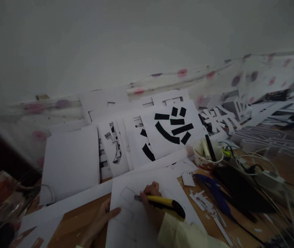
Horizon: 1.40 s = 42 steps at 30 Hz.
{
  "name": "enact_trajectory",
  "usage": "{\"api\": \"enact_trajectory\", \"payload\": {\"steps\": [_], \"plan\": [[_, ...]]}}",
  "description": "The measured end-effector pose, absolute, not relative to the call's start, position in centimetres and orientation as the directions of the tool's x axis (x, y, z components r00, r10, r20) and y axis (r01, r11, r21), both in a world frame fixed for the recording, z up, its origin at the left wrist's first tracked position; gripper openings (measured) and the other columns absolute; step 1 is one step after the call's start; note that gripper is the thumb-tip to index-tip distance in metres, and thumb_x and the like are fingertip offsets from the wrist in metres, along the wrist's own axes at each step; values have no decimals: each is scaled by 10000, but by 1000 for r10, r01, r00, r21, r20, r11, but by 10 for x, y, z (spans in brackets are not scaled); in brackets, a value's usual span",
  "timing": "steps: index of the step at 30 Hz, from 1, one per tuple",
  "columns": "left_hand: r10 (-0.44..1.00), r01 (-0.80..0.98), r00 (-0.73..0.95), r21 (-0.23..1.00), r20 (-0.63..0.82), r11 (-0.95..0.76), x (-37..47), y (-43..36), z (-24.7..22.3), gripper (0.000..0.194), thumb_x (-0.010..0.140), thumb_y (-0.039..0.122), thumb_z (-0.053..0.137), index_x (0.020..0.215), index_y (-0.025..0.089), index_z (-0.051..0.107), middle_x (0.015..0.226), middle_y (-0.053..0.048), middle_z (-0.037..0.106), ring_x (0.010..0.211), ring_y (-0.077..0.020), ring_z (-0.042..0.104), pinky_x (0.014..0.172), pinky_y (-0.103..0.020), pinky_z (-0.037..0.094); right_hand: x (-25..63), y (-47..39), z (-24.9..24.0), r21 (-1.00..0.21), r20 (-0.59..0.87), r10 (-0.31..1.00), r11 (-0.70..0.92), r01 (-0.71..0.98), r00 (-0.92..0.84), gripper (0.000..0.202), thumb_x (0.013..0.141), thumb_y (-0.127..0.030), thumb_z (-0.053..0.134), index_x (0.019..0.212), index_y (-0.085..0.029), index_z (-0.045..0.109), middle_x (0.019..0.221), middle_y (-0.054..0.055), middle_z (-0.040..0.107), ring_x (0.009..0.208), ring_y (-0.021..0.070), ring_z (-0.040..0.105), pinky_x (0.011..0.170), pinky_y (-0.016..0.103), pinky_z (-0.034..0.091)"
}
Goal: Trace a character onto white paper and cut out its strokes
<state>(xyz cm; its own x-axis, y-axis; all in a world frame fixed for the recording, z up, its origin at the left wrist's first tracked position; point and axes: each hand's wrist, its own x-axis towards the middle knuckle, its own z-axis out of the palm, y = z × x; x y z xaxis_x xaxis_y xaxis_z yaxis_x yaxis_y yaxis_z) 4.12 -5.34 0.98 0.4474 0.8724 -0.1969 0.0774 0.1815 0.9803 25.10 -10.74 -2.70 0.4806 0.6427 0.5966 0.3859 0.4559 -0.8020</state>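
A yellow-and-black utility knife is gripped in my right hand, with its metal tip over a white sheet. Faint pencil outlines of block shapes mark this sheet, and the tip is beside the upper one. At the sheet's left edge my left hand rests with the thumb on top; its other fingers curl at the edge and are partly hidden. Behind, a white sheet with black cut-out strokes leans among other cut sheets.
At right stand a paper cup with pens, a blue glue gun, a dark flat panel and tangled cables. Paper scraps litter the wooden table. Cut white lettering lies farther back by the wall.
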Motion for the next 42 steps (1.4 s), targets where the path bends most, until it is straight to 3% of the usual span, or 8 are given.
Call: {"api": "enact_trajectory", "payload": {"steps": [6,14,22,27,33,42], "plan": [[823,197,470,947,-318,253,34,-53,10,559,597,499,898,1004,139,767,1090,-165,759,1050,-368,689,914,-443,542,269,-84,-22,-867,498,627,358,346,599,355,921,-538,544,715,-250,565,741,12,538,790,220,498,746,359,420],[809,128,480,939,-339,318,34,-54,12,532,532,507,921,895,145,779,998,-157,775,979,-358,701,892,-430,536,267,-86,-20,-871,491,617,369,324,616,330,868,-521,606,681,-251,571,738,9,533,794,216,511,746,355,427],[787,185,447,904,-426,385,28,-56,12,505,602,449,899,975,135,767,1014,-154,773,898,-319,711,828,-413,546,272,-85,-14,-894,447,647,337,293,618,371,904,-543,543,682,-248,503,653,-25,481,701,189,470,676,318,372],[794,141,436,904,-423,405,27,-54,10,533,579,434,914,1003,150,760,1085,-154,760,885,-284,697,802,-387,547,271,-88,-17,-913,409,695,318,256,592,373,895,-554,567,699,-244,495,679,-28,471,710,181,461,673,311,374],[791,13,473,901,-388,434,32,-61,14,567,524,436,924,982,142,762,996,-149,769,848,-283,688,782,-389,542,274,-88,-17,-915,402,698,322,242,593,370,920,-549,525,725,-237,493,711,-28,467,733,175,458,685,306,369],[846,67,464,962,-264,264,39,-61,15,384,715,512,821,828,147,779,848,-122,765,700,-245,662,644,-324,467,274,-92,-14,-888,460,701,346,303,545,333,869,-520,553,708,-240,472,669,-41,431,696,170,447,670,303,378]]}}
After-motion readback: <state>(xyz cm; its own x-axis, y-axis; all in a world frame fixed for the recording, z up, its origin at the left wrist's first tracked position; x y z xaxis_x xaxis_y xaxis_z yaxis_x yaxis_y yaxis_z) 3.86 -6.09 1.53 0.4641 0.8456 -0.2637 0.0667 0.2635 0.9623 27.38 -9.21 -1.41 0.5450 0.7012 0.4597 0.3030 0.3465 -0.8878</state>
